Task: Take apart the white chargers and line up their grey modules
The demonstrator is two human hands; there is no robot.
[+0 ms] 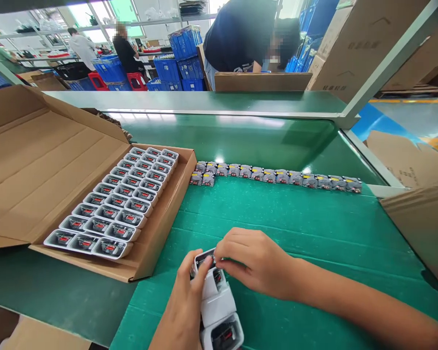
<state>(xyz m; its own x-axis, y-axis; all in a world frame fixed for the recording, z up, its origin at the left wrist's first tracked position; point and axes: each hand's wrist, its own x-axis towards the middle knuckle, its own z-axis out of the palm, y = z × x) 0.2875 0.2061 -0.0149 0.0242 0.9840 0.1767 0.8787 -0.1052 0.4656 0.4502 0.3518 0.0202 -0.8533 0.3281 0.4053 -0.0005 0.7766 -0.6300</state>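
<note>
My left hand (188, 296) is wrapped round a small white plastic housing (210, 287), its thumb over the open top where dark parts show. My right hand (257, 262) has its fingertips pinched together at that housing's upper right edge; what they hold is hidden. Right below, a plain white housing surface (219, 306) and another open white housing (224, 335) with a dark part and a red piece inside lie against the left hand. Farther off, a row of grey parts (263, 174) with yellow marks runs across the green mat (295, 228).
To the left stands an open cardboard box (160, 233) with rows of filled white housings (120, 194). A metal frame (390, 61) rises at the right. Cardboard (419, 233) stands by the right edge. Several people work beyond the bench, near blue crates (186, 43).
</note>
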